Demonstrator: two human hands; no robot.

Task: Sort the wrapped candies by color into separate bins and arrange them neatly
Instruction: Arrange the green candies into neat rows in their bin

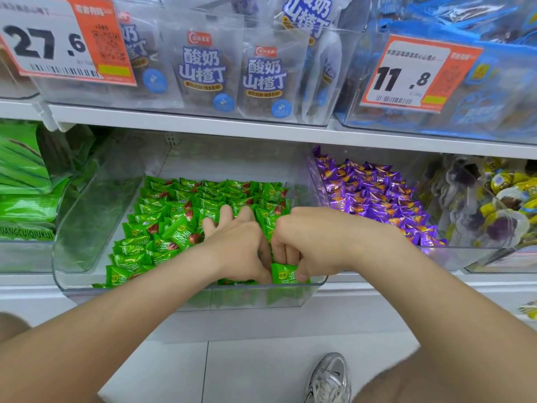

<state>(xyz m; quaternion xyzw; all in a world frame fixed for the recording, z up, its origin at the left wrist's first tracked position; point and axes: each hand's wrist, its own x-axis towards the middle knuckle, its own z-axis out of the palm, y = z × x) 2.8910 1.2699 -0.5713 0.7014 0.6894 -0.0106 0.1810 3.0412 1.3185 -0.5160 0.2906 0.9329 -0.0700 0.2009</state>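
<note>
White shelf rack [203, 126] spanning full width, two tiers; pale tiled floor [232, 367] below. Upper tier: clear bins holding frosted pouches [261, 77] with blue lettering at centre and blue packets [494, 91] toward right end; price tags [58, 39] reading 27.6 and 11.8 hung on bin fronts. Lower tier, left end to right end: large green packets [23, 184]; clear centre bin [87, 228]; neighbouring clear bin [470, 257], side by side with centre bin; yellow-and-clear items [494, 199], kind not legible. Green candies [186, 210] inside centre bin, packed in rough rows from mid-floor to right wall and down to front wall. Purple candies [372, 196] inside neighbouring clear bin, heaped along its left wall and front. Left hand [235, 242]: in over front wall of centre bin, palm down on green candies near bin middle, fingers spread and straight, tips tucked among wrappers, thumb angled down toward front wall; grips nothing. Right hand [308, 239]: just beside left hand, fingers curled under, thumb and fingertips pinching single green candy [286, 273]. Grey-silver sneaker [328, 379] on floor beneath right arm. Single green candy upright against front wall, toward front-right corner, round yellow mark facing out; left thumb just beside its left edge, contact not resolvable.
</note>
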